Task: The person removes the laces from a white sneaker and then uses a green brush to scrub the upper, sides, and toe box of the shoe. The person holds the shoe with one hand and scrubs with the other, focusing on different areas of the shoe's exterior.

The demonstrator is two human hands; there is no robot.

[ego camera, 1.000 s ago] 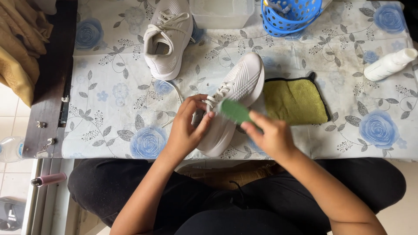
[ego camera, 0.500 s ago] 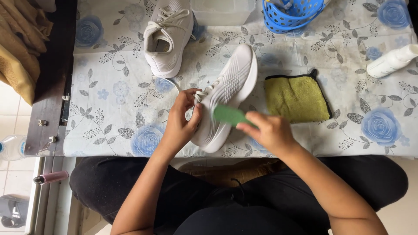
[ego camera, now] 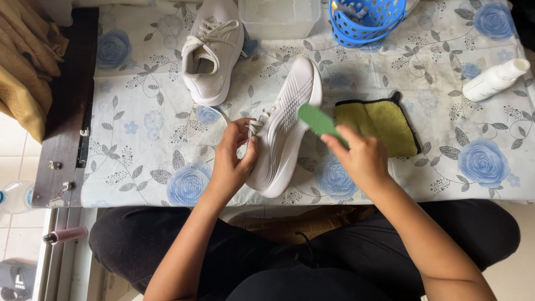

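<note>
White sneaker [ego camera: 284, 128], ridged sole up

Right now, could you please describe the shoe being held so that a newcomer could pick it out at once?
On the table with the blue-rose cloth, look near the front edge. There the left hand tips a white sneaker onto its side, ribbed sole showing, beside a yellow-green cloth. The other white shoe sits upright and untouched farther back.

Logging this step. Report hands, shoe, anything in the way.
Left hand grips white shoe, tipped on its side. Right hand holds green brush at the sole. Yellow cloth beside it, nothing blocking.
</note>
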